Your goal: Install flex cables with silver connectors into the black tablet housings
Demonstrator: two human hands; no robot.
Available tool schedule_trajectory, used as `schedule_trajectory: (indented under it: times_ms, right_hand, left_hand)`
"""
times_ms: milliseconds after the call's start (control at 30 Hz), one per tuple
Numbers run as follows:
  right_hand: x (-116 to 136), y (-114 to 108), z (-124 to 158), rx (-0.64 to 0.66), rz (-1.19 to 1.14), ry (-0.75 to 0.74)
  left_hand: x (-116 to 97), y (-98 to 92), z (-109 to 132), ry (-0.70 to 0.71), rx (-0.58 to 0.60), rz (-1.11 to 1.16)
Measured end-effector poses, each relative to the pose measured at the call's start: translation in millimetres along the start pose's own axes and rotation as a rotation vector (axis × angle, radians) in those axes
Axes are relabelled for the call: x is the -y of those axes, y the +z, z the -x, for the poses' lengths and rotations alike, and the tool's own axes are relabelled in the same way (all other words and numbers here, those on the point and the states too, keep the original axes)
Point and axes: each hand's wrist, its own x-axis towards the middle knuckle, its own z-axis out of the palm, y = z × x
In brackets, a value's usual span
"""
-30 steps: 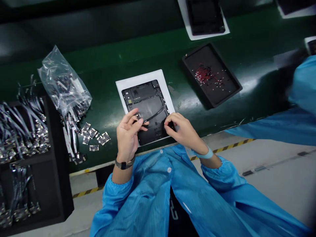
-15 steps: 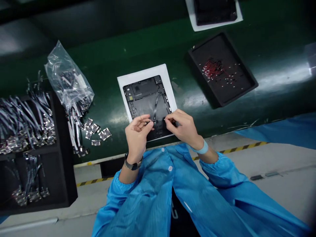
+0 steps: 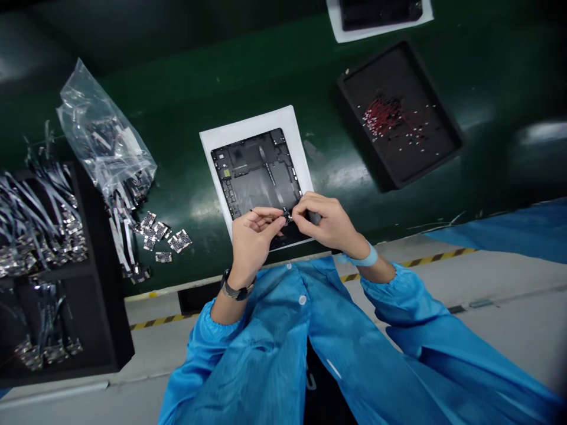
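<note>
Between the thumb and fingertips of my left hand (image 3: 254,239) is a small circuit board (image 3: 287,216). A flat ribbon cable (image 3: 269,174) runs from this board up across the inside of a black tablet housing (image 3: 248,183). My right hand (image 3: 325,221) is closed in a pinch at the board's right edge; whatever its fingertips hold is too small to name. Both hands hover over the lower part of the housing and hide some of it. Under the housing lies a white sheet (image 3: 283,118).
On the left are loose circuit boards (image 3: 163,257), a clear plastic bag (image 3: 95,112) with cabled boards, and a black divided bin (image 3: 104,295) of more. A black tray (image 3: 416,171) with red wires stands right. Another black housing (image 3: 376,13) lies behind it.
My hands have come together, the right fingertips now meeting the board. The ribbon cable has swung from a bent loop to a straighter line up the housing. The camera view has shifted slightly.
</note>
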Motion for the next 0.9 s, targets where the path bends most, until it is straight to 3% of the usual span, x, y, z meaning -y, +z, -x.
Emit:
schedule_trajectory:
  times_ms: [600, 900]
  right_hand:
    - [-2.0, -0.5, -0.3, -0.025, -0.045, 0.016]
    - [0.9, -3.1, -2.3, 0.023, 0.022, 0.028]
  left_hand:
    - [-0.6, 0.5, -3.1, -0.012, 0.008, -0.027]
    - [-1.6, 3.2, 1.2, 0.019, -0.055, -0.101]
